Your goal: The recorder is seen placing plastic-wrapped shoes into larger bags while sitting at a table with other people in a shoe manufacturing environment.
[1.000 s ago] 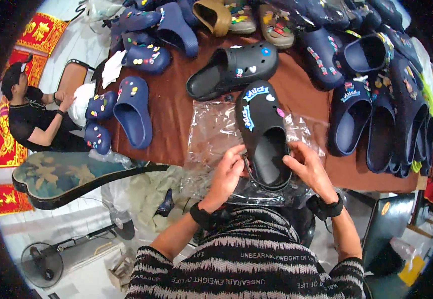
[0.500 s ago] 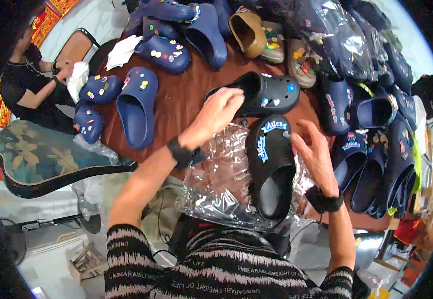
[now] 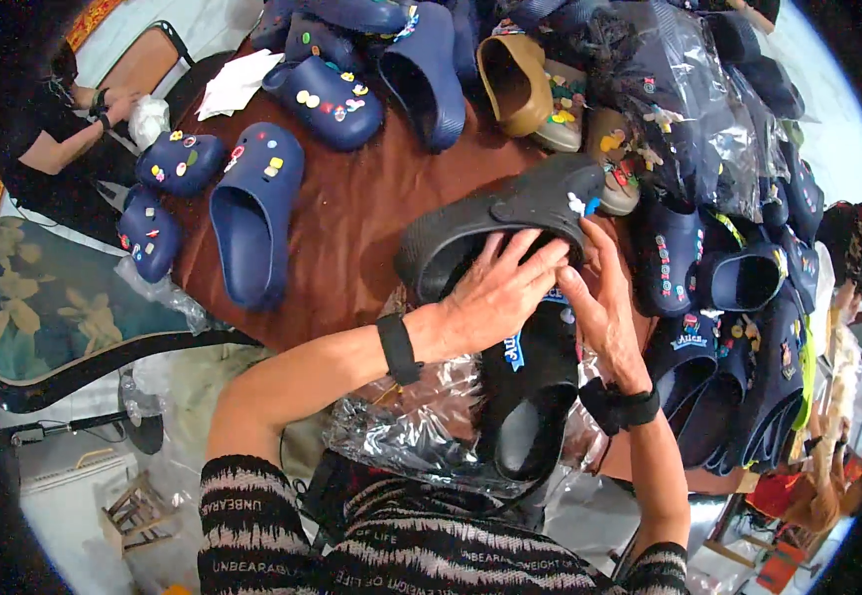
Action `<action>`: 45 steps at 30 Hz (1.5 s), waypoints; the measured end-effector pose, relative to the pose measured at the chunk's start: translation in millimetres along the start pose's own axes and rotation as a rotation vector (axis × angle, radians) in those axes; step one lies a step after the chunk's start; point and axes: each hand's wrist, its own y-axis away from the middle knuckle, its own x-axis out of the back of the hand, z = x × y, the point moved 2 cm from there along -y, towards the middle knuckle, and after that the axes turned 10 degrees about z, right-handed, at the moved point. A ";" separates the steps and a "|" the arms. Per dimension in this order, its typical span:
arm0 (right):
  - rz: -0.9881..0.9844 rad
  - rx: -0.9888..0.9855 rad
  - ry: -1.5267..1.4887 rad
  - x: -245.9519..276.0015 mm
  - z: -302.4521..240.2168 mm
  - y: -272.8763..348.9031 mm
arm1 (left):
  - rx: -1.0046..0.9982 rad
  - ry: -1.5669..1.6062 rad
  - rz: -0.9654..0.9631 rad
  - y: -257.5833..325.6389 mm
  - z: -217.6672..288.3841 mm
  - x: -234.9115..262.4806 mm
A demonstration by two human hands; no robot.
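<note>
A black clog point(image 3: 500, 220) is tipped on its side in front of me, its opening turned my way. My left hand point(image 3: 505, 288) has its fingers inside that opening, holding it. At the toe, next to a white and blue charm point(image 3: 581, 205), my right hand point(image 3: 604, 307) grips the edge with thumb and fingers. Partly hidden beneath my hands lies a second black clog point(image 3: 532, 426) with blue banner-shaped charms point(image 3: 515, 349). It rests on a crumpled clear plastic bag point(image 3: 401, 431) at the table's near edge.
Blue clogs with charms point(image 3: 257, 213) stand to the left on the brown-covered table point(image 3: 346, 208). White papers point(image 3: 235, 84) and a tan clog point(image 3: 513, 87) lie at the back. More dark clogs point(image 3: 674, 258) crowd the right side. A person point(image 3: 64, 149) sits at far left beside a padded stool point(image 3: 74, 307).
The charmed black clog has been tipped up onto its side. My left hand has slid into its opening, and my right hand has moved from the lower clog to its toe.
</note>
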 end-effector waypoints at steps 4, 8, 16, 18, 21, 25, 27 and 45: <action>0.027 -0.062 -0.173 3.0 -4.0 11.8 | -0.184 -0.207 -0.075 -0.7 7.4 8.0; 0.064 -0.001 -0.180 3.5 -5.5 22.1 | -0.228 -0.259 -0.008 5.8 13.4 10.5; 0.095 0.030 -0.201 10.2 -6.1 29.1 | -0.236 -0.285 0.015 1.6 21.3 15.1; 0.081 0.033 -0.249 9.9 -6.9 29.0 | -0.242 -0.302 0.022 1.0 22.1 16.5; 0.086 0.014 -0.253 10.7 -6.4 29.8 | -0.243 -0.307 0.034 -0.2 23.3 20.7; 0.092 0.011 -0.284 10.5 -8.1 32.1 | -0.228 -0.301 0.026 0.5 26.4 25.3; 0.120 0.035 -0.208 10.8 -8.8 33.2 | -0.200 -0.259 0.040 -0.1 29.1 27.6; -0.080 0.181 0.261 19.8 -14.3 18.2 | 0.299 0.064 0.003 20.6 -72.9 -12.8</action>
